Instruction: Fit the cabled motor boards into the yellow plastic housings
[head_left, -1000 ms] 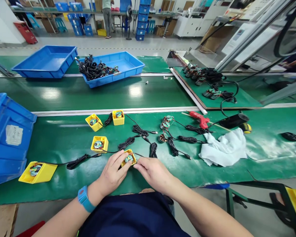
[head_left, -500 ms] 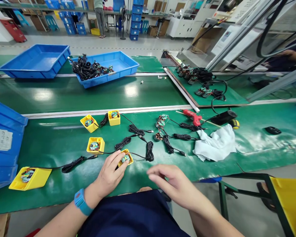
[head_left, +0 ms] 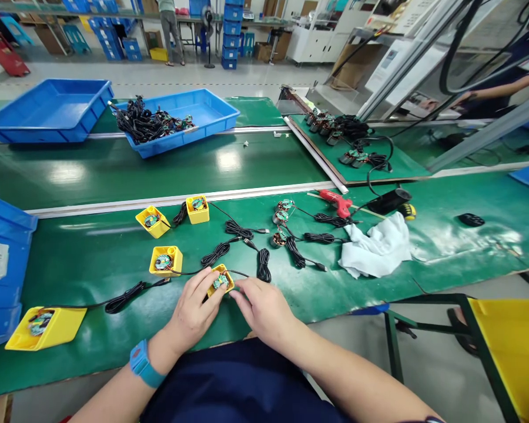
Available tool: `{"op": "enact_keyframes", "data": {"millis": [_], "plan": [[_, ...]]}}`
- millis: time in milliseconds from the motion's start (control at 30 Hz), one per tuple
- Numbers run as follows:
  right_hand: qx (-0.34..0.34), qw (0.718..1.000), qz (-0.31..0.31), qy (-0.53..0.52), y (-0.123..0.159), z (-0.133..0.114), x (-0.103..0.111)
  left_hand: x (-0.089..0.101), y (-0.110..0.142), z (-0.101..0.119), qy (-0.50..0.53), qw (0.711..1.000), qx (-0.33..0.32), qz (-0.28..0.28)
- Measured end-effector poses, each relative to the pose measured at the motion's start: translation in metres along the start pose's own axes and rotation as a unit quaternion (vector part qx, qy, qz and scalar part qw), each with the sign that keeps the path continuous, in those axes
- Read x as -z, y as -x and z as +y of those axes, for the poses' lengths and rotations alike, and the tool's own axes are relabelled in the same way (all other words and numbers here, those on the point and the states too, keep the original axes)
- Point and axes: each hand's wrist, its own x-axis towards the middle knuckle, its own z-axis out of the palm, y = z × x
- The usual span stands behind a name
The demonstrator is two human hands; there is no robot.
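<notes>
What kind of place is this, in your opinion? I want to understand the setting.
This is probably an electronics assembly workshop in a factory. A green conveyor belt runs past the worker, small circuit boards with coiled cables sit in yellow holders, and blue bins stand stacked behind.

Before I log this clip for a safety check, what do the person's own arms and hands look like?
The left hand and right hand are ungloved, and the forearms are bare. A blue wristband circles the left wrist; the right wrist shows none. A navy top shows below them.
</notes>
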Motion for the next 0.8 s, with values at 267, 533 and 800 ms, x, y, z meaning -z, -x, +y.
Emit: {"op": "enact_keyframes", "data": {"millis": [267, 533, 800], "plan": [[-0.076, 0.996, -0.034, 0.038, -0.012, -0.019, 0.005, -0.002, 0.001, -0.002, 0.004, 1.000, -0.001, -0.005], [-0.114, 0.969, -0.166, 0.142, -0.038, -0.034, 0.020, -0.002, 0.001, -0.002, 0.014, 1.000, 0.002, -0.015], [-0.053, 0.993, -0.075, -0.072, -0.050, -0.012, 0.044, -0.001, -0.003, -0.001, -0.003, 1.000, -0.002, -0.011]]}}
